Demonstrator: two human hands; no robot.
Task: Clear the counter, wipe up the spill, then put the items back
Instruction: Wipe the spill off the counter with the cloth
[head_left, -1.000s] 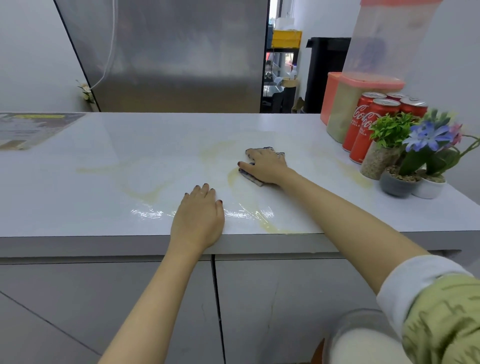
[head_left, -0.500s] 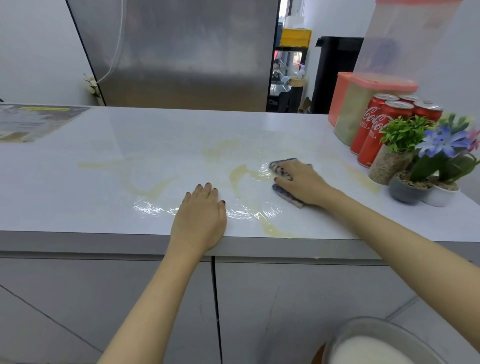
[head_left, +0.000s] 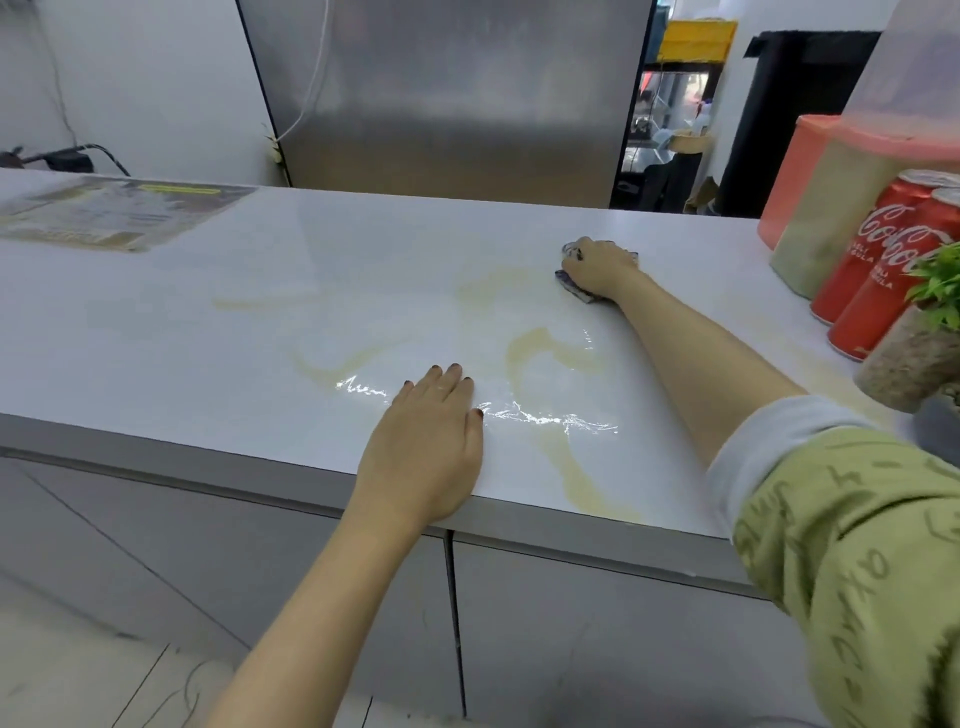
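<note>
Grips cloth (head_left: 571, 281) in right hand (head_left: 600, 267) on wet counter (head_left: 311, 312), near lidded tub (head_left: 818, 223) of beige grains; rests left hand (head_left: 426, 447) flat, fingers together.

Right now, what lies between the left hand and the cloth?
In the head view, only yellowish spill streaks on the counter separate left hand and cloth.
</note>
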